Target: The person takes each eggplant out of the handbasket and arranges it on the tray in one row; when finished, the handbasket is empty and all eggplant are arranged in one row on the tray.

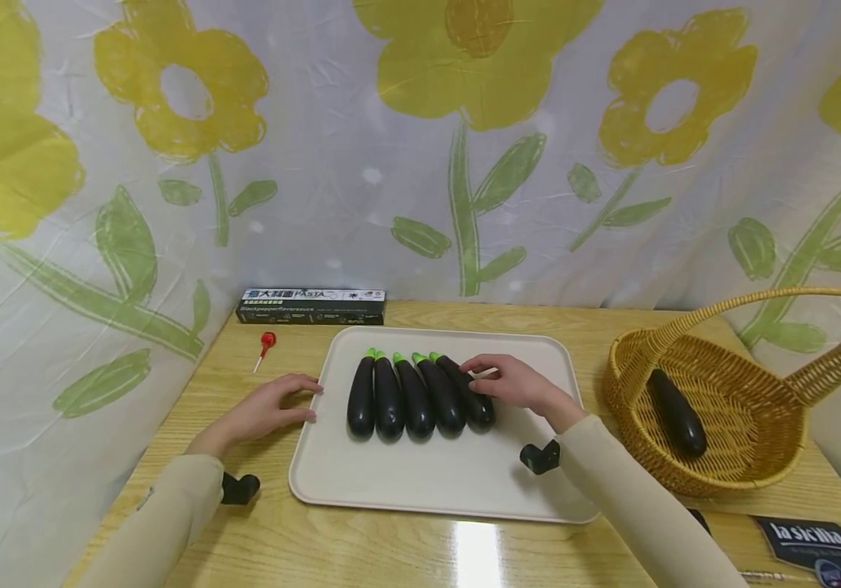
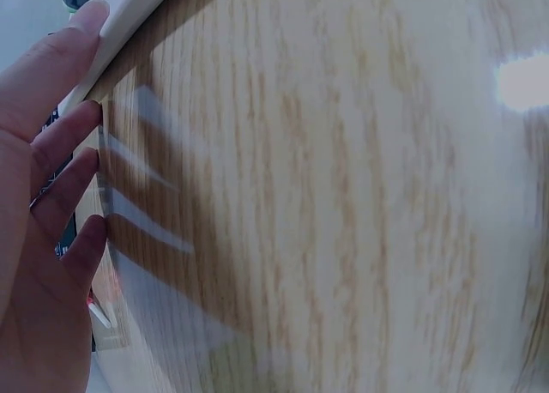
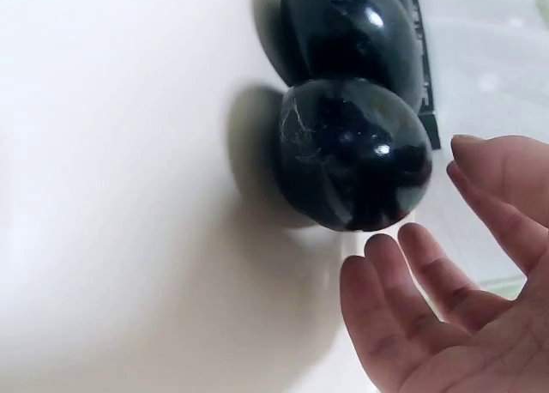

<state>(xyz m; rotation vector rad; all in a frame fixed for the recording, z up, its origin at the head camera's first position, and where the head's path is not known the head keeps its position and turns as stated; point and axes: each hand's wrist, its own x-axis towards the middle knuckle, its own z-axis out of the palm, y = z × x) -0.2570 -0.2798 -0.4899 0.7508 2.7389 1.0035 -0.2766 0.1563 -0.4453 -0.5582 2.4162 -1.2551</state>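
Several dark eggplants with green stem ends lie side by side on a white tray [image 1: 406,482]. My right hand [image 1: 512,382] hovers at the rightmost eggplant [image 1: 470,400], fingers loosely bent and spread. In the right wrist view, the fingertips [image 3: 356,277] are beside the round end of that eggplant [image 3: 360,166], and I cannot tell whether any finger touches it. At the tray's left rim is my left hand [image 1: 269,408], holding nothing, with its fingers relaxed. The left wrist view shows the thumb [image 2: 73,45] by the tray rim [image 2: 137,20].
A wicker basket [image 1: 619,384] with a tall handle stands on the right, with another eggplant [image 1: 678,412] inside. Behind the tray lies a pasta box [image 1: 310,308], with a red lollipop [image 1: 267,341] nearby. A "la sicilia" package [image 1: 810,543] sits at the front right.
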